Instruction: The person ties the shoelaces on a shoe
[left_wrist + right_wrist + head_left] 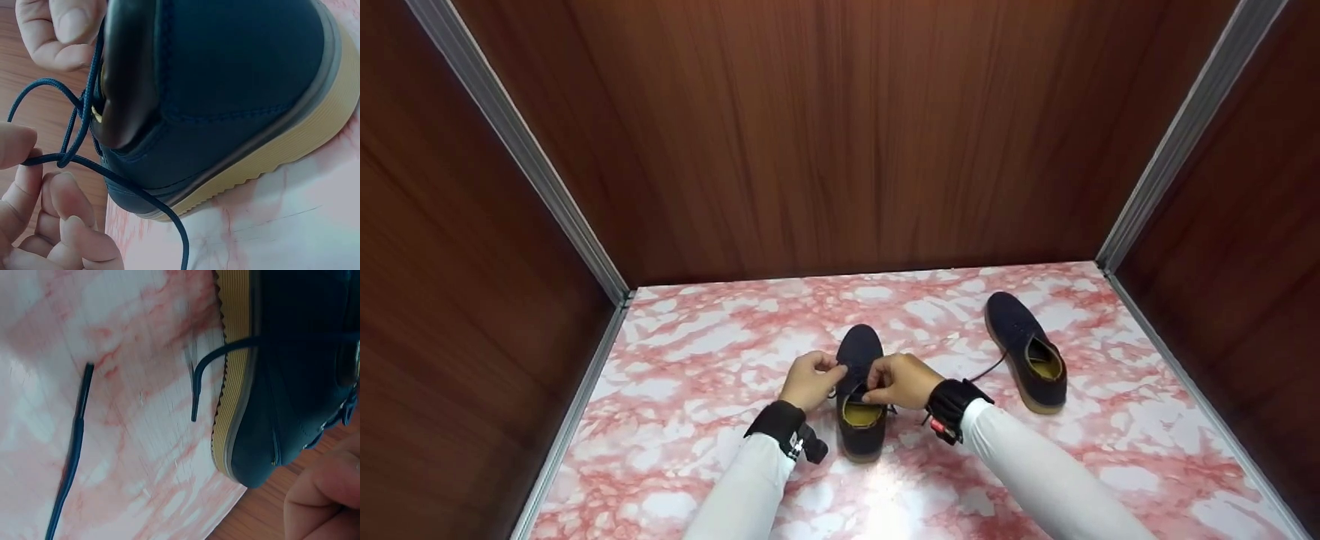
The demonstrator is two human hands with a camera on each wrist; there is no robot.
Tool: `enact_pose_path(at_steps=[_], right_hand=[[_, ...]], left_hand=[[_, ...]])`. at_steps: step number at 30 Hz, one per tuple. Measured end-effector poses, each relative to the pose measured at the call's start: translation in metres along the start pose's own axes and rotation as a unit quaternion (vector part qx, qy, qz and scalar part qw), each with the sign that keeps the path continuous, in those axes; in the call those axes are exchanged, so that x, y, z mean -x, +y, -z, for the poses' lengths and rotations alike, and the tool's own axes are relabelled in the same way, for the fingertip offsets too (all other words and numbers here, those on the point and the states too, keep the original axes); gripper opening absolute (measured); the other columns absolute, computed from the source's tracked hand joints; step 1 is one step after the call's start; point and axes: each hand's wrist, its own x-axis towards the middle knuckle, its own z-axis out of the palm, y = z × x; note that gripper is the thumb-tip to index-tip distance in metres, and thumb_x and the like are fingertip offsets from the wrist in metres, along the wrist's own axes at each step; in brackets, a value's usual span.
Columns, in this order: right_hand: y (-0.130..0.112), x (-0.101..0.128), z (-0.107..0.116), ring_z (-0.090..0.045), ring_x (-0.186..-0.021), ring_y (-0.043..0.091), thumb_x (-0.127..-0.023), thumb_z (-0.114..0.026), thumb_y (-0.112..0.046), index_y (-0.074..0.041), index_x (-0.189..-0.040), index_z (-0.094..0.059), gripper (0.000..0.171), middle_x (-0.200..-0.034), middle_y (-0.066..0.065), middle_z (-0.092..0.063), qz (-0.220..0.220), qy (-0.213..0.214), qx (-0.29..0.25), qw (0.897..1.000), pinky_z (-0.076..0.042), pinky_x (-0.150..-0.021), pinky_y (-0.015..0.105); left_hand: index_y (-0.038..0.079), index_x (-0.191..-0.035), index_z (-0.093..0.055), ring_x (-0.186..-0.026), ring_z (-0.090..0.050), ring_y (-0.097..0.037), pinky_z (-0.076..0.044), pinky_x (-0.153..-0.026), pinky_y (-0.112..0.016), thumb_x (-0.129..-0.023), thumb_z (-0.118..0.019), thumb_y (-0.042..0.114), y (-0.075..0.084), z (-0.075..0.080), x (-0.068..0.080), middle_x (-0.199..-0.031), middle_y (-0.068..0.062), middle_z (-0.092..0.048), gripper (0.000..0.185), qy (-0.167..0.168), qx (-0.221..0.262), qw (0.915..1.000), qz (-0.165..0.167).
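both hands, left hand (810,379) and right hand (898,381), pinch the navy lace (73,160) over the near shoe (860,390); best to pull evenly.

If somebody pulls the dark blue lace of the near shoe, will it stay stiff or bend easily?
The lace is probably floppy: it curves in loose loops between the left hand and the shoe. Its free end hangs limp over the sole, so it likely weighs little. Its woven surface may give the fingers fair grip.

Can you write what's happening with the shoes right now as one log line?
left hand: pinches lace | right hand: pinches lace | near shoe: between hands, laces crossed | other shoe: apart, untouched | surface: pink marbled table
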Motion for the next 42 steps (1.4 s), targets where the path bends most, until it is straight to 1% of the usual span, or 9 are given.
enact_pose_path(at_steps=[3, 8, 14, 19, 25, 27, 33, 38, 42], right_hand=[[-0.001, 0.000, -0.003, -0.049, -0.057, 0.002, -0.085, -0.087, -0.021, -0.013, -0.081, -0.071, 0.018, -0.064, -0.007, -0.059, 0.002, -0.003, 0.003, 1.000, -0.041, -0.055, 0.019], [-0.002, 0.000, -0.003, -0.048, -0.057, 0.001, -0.088, -0.083, -0.016, -0.013, -0.077, -0.071, 0.016, -0.063, -0.011, -0.055, 0.007, -0.005, 0.015, 1.000, -0.040, -0.056, 0.018], [-0.001, 0.001, 0.003, -0.048, -0.056, -0.001, -0.090, -0.079, -0.012, -0.010, -0.077, -0.068, 0.017, -0.061, -0.012, -0.052, 0.017, 0.001, -0.001, 1.000, -0.041, -0.056, 0.016], [0.001, 0.001, 0.008, -0.045, -0.053, -0.001, -0.091, -0.076, -0.011, -0.010, -0.077, -0.068, 0.016, -0.059, -0.013, -0.049, 0.004, 0.003, -0.007, 1.000, -0.038, -0.056, 0.016], [0.008, 0.004, 0.015, -0.041, -0.053, 0.000, -0.090, -0.074, -0.010, -0.010, -0.079, -0.069, 0.013, -0.059, -0.013, -0.046, -0.001, 0.021, 0.002, 1.000, -0.034, -0.055, 0.017], [0.011, 0.005, 0.017, -0.041, -0.054, 0.000, -0.090, -0.074, -0.010, -0.010, -0.079, -0.070, 0.012, -0.060, -0.013, -0.045, -0.002, 0.026, 0.001, 1.000, -0.034, -0.056, 0.018], [0.022, 0.007, 0.018, -0.042, -0.057, 0.002, -0.088, -0.075, -0.009, -0.009, -0.078, -0.070, 0.011, -0.060, -0.012, -0.046, -0.003, 0.041, 0.008, 0.999, -0.035, -0.058, 0.019], [0.026, 0.008, 0.013, -0.042, -0.054, 0.001, -0.088, -0.075, -0.009, -0.009, -0.079, -0.069, 0.011, -0.058, -0.012, -0.045, -0.007, 0.039, 0.004, 0.999, -0.035, -0.056, 0.018], [0.026, 0.007, 0.010, -0.043, -0.054, 0.002, -0.090, -0.076, -0.014, -0.010, -0.081, -0.069, 0.012, -0.059, -0.011, -0.045, -0.012, 0.038, 0.003, 0.999, -0.036, -0.057, 0.019]], left_hand=[[0.002, -0.091, -0.070, -0.069, -0.060, -0.008, -0.053, -0.070, -0.023, -0.093, -0.074, 0.017, 0.000, 0.000, -0.001, -0.093, -0.010, -0.071, 0.016, -0.001, 0.008, 1.0000, 0.004], [0.002, -0.093, -0.071, -0.069, -0.061, -0.008, -0.054, -0.067, -0.021, -0.093, -0.074, 0.017, 0.000, 0.002, -0.002, -0.092, -0.010, -0.072, 0.015, 0.001, 0.018, 0.9998, 0.010], [0.001, -0.089, -0.069, -0.067, -0.061, -0.009, -0.053, -0.065, -0.022, -0.094, -0.073, 0.014, -0.002, 0.005, 0.000, -0.090, -0.010, -0.072, 0.014, 0.007, 0.024, 0.9996, 0.011], [0.001, -0.088, -0.068, -0.068, -0.062, -0.010, -0.054, -0.064, -0.023, -0.093, -0.073, 0.012, -0.005, 0.008, 0.000, -0.088, -0.008, -0.071, 0.013, 0.014, 0.027, 0.9995, 0.007], [0.002, -0.089, -0.069, -0.077, -0.065, -0.014, -0.056, -0.076, -0.028, -0.094, -0.073, 0.014, -0.011, 0.013, 0.002, -0.088, -0.008, -0.072, 0.014, 0.020, 0.003, 0.9998, 0.005], [0.003, -0.090, -0.069, -0.075, -0.064, -0.012, -0.055, -0.076, -0.028, -0.094, -0.072, 0.015, -0.013, 0.014, 0.002, -0.088, -0.007, -0.071, 0.013, 0.019, 0.001, 0.9998, 0.012], [0.001, -0.092, -0.068, -0.064, -0.062, -0.010, -0.053, -0.065, -0.023, -0.093, -0.071, 0.014, -0.020, 0.018, 0.002, -0.080, -0.002, -0.068, 0.013, 0.009, 0.011, 0.9996, 0.025], [0.001, -0.093, -0.068, -0.063, -0.059, -0.008, -0.051, -0.064, -0.022, -0.092, -0.071, 0.012, -0.020, 0.018, 0.004, -0.075, 0.002, -0.064, 0.012, -0.002, 0.008, 0.9995, 0.030], [0.000, -0.094, -0.069, -0.063, -0.063, -0.012, -0.051, -0.065, -0.022, -0.092, -0.072, 0.012, -0.019, 0.019, 0.005, -0.074, 0.002, -0.064, 0.011, -0.013, -0.001, 0.9996, 0.024]])
